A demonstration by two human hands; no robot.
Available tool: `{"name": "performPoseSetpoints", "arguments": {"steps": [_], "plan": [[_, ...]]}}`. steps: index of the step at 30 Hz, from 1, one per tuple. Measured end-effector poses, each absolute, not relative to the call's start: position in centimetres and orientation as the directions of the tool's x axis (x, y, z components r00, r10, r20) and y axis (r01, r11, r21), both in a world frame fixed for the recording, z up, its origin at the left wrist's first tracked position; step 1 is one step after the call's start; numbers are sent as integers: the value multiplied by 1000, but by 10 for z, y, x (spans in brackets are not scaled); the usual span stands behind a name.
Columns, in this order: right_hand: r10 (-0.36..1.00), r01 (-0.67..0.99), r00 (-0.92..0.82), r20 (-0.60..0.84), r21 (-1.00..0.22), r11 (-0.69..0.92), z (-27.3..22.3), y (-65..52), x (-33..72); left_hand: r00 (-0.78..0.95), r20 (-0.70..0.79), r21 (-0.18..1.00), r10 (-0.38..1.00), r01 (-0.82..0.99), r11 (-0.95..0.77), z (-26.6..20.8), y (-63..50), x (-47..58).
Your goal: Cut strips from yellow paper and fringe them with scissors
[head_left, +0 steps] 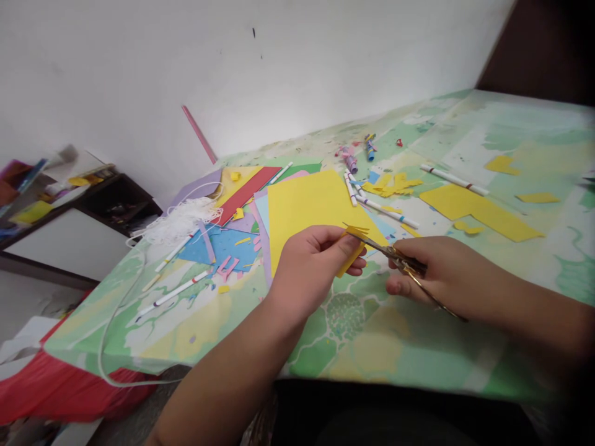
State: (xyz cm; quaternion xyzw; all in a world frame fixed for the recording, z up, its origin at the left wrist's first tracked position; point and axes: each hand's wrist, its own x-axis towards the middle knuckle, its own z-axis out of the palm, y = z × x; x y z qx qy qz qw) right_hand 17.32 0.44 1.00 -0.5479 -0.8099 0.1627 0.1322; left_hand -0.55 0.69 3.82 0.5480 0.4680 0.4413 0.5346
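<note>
My left hand (pixel 311 260) pinches a small piece of yellow paper (pixel 344 267) between thumb and fingers. Thin slivers stand out along the piece's upper edge. My right hand (pixel 441 269) is closed round the handles of a pair of scissors (pixel 404 259) with gold-coloured loops. Their blades point left and meet the paper at my left thumb; whether they are parted I cannot tell. Behind my left hand lies a large yellow sheet (pixel 311 204) on top of other coloured sheets. Yellow scraps (pixel 393 184) are heaped beyond the scissors.
A patterned cloth covers the table (pixel 260 334). White marker-like sticks (pixel 388 212), a tangle of white string (pixel 186 220), a red strip (pixel 246 195) and blue paper (pixel 214 248) lie about. Two small decorated rolls (pixel 348 160) stand near the wall. A cut yellow sheet (pixel 478 214) is at right.
</note>
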Motion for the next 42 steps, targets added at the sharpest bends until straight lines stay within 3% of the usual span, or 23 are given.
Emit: {"name": "performPoseSetpoints", "arguments": {"steps": [42], "plan": [[952, 872, -306, 22, -395, 290, 9, 10, 177, 267, -117, 993, 956, 1, 121, 38, 7, -8]]}}
